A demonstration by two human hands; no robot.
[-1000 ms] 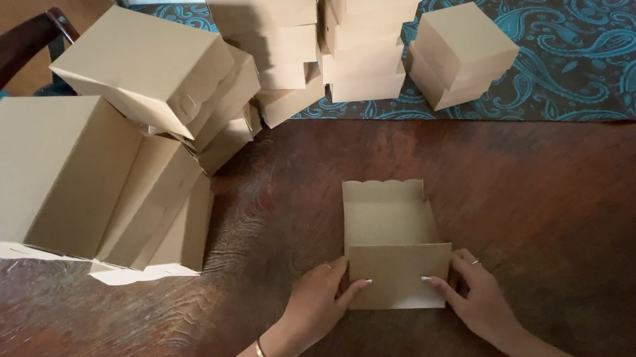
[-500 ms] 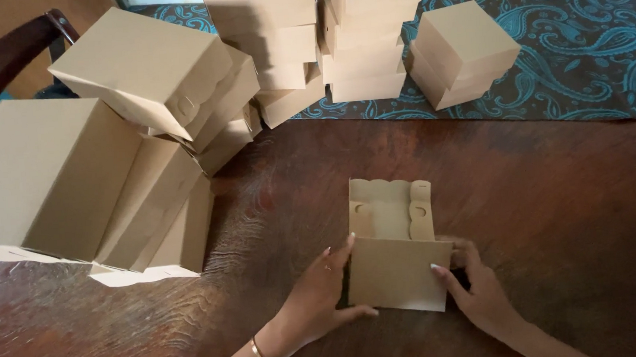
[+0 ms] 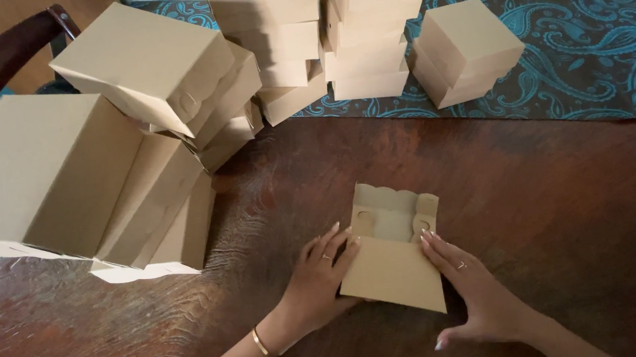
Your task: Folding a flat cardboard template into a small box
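A small brown cardboard box [image 3: 394, 259] rests on the dark wooden table [image 3: 559, 206] in front of me, partly folded, with its scalloped back flap up and two side tabs turned inward. My left hand [image 3: 321, 279] presses against the box's left side, fingers along its edge. My right hand [image 3: 475, 290] holds the right side, with fingertips on the right tab. Both hands wear a ring, and the left wrist has a thin bracelet.
Folded brown boxes are stacked at the back centre [image 3: 301, 45] and back right [image 3: 466, 52] on a blue patterned cloth [image 3: 593, 55]. Larger open boxes [image 3: 86, 172] lean in a pile at the left. A dark chair arm [image 3: 4, 62] shows at top left.
The box's side walls have come up and the two tabs have folded inward. Both hands have moved from the front edge up onto the box's sides.
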